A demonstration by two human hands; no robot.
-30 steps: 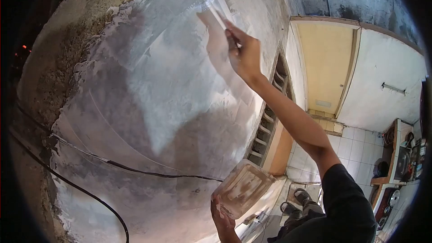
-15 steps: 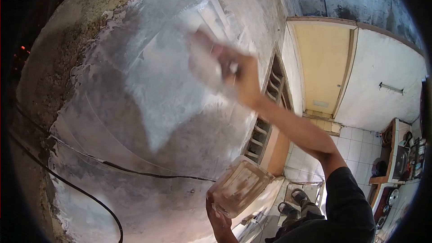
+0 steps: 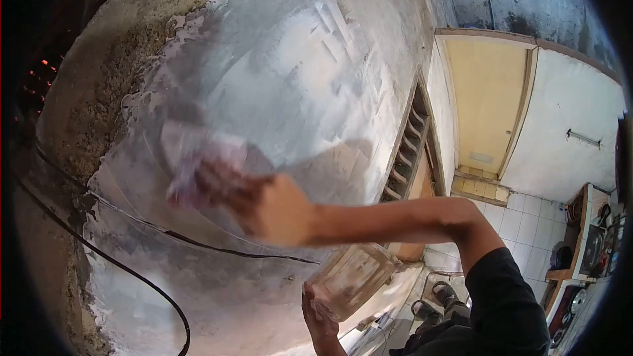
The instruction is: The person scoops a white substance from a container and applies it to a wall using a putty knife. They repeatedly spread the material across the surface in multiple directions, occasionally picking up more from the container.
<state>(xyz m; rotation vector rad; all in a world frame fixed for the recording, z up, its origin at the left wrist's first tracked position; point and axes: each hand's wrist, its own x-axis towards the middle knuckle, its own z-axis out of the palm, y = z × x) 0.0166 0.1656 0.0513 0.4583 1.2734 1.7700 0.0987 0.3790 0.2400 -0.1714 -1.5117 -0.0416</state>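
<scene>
A large wall (image 3: 264, 86) is coated with smeared grey and whitish plaster, rough and bare along its left edge. My right hand (image 3: 257, 201) is closed round a pale flat spreader (image 3: 204, 148), blurred by motion, held at the wall's middle-left. Low in the view, my left hand (image 3: 319, 313) grips a plaster-smeared rectangular container (image 3: 356, 277) by its near end, beside the wall's lower right. A black cable (image 3: 224, 251) runs across the wall beneath my right hand.
A slatted vent opening (image 3: 410, 142) lies right of the plaster. Beyond it are a yellow door (image 3: 488, 99), a white tiled floor (image 3: 517, 227) and a shelf with kitchen items (image 3: 591, 237). My sandalled feet (image 3: 435, 300) show at the bottom. Another cable (image 3: 112, 258) curves at the lower left.
My right hand has swept down and left across the wall with the spreader. My left hand and the container stay in nearly the same place. The view has shifted slightly.
</scene>
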